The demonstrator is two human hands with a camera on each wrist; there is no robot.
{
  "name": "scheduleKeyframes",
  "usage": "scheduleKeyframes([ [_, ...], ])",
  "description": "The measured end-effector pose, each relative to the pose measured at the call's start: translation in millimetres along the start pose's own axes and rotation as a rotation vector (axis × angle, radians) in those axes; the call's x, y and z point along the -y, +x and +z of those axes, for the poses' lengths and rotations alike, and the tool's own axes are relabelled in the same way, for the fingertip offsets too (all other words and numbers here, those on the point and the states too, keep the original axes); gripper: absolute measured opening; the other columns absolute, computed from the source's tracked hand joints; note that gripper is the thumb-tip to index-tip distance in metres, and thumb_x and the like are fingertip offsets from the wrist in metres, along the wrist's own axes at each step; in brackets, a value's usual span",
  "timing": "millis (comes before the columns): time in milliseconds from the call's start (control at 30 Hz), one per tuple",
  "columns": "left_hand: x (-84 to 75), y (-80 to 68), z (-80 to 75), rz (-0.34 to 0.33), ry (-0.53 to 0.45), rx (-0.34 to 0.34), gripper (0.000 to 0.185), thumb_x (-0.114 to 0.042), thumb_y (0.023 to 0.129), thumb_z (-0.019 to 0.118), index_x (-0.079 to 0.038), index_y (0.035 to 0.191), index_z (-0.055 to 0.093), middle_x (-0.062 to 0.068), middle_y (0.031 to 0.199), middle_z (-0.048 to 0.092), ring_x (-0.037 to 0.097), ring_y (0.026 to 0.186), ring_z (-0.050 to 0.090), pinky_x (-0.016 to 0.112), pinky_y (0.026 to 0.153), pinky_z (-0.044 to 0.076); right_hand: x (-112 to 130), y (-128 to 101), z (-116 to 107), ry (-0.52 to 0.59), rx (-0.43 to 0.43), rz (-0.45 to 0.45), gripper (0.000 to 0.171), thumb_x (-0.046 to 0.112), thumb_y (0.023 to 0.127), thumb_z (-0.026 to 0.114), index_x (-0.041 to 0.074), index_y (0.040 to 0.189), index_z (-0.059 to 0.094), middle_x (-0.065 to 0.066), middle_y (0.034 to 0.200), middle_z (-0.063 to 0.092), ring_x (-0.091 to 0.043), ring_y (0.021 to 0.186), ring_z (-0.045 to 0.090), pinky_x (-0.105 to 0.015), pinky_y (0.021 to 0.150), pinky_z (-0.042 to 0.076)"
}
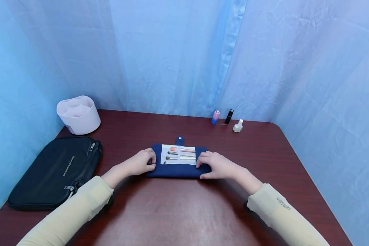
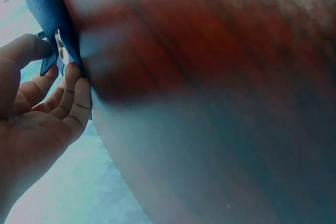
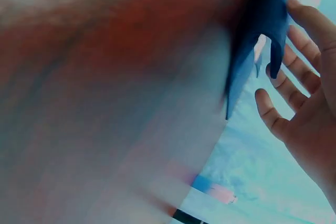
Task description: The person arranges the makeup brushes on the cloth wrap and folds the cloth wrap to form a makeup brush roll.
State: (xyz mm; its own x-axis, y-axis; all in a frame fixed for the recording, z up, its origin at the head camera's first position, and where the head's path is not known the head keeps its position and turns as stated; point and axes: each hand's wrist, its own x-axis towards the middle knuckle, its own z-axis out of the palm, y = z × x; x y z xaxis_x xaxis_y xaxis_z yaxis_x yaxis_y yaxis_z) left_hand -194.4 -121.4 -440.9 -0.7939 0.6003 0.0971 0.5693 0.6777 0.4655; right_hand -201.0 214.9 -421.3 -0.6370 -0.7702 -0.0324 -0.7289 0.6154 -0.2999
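Observation:
A navy fabric brush roll (image 1: pixel 178 171) lies in the middle of the dark red table (image 1: pixel 184 212), its near part folded over. Its white inner panel holds several makeup brushes (image 1: pixel 179 154), and a snap tab sticks out at the far edge. My left hand (image 1: pixel 142 163) pinches the roll's left end, and my right hand (image 1: pixel 213 165) pinches its right end. In the left wrist view the left hand (image 2: pixel 42 93) has its thumb and fingers on either side of the blue fabric (image 2: pixel 47 3). In the right wrist view the right hand (image 3: pixel 304 103) holds the fabric edge (image 3: pixel 260 30) the same way.
A black zipped bag (image 1: pixel 55 171) lies at the left. A white divided organiser cup (image 1: pixel 78 114) stands at the back left. A pink bottle (image 1: pixel 215 117), a black tube (image 1: pixel 229 116) and a pale nail polish bottle (image 1: pixel 238 126) stand at the back. Blue curtains surround the table.

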Motion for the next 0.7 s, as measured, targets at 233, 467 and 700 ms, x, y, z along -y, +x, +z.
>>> scheduleKeyframes([
  [233,-0.6,-2.5,-4.4,-0.023,-0.02,-0.008,0.011,-0.009,0.083,0.065,-0.01,0.079,0.055,0.0,0.08,0.049,0.012,0.071,0.046,0.025,0.064,0.041,-3,-1,8,-0.018,0.05,0.021,0.033,0.039,0.08,0.074,0.027,0.107,0.061,0.012,0.11,0.057,-0.008,0.102,0.048,-0.035,0.09,0.044],
  [467,-7.1,-11.1,-7.6,0.03,-0.036,0.048,0.027,-0.027,0.081,0.074,-0.014,0.099,0.058,0.0,0.108,0.056,0.018,0.102,0.052,0.04,0.089,0.045,-3,0,6,0.036,0.043,0.023,0.029,0.033,0.081,0.072,0.024,0.107,0.063,0.011,0.105,0.06,-0.009,0.097,0.051,-0.032,0.086,0.047],
  [700,-5.2,-12.0,-6.7,0.083,0.034,0.106,0.023,-0.023,0.078,0.075,-0.018,0.088,0.055,-0.002,0.11,0.055,0.015,0.099,0.05,0.036,0.084,0.042,-6,5,4,0.093,-0.008,0.042,0.017,0.028,0.083,0.069,0.023,0.098,0.063,0.01,0.101,0.059,-0.011,0.095,0.05,-0.03,0.083,0.047],
])
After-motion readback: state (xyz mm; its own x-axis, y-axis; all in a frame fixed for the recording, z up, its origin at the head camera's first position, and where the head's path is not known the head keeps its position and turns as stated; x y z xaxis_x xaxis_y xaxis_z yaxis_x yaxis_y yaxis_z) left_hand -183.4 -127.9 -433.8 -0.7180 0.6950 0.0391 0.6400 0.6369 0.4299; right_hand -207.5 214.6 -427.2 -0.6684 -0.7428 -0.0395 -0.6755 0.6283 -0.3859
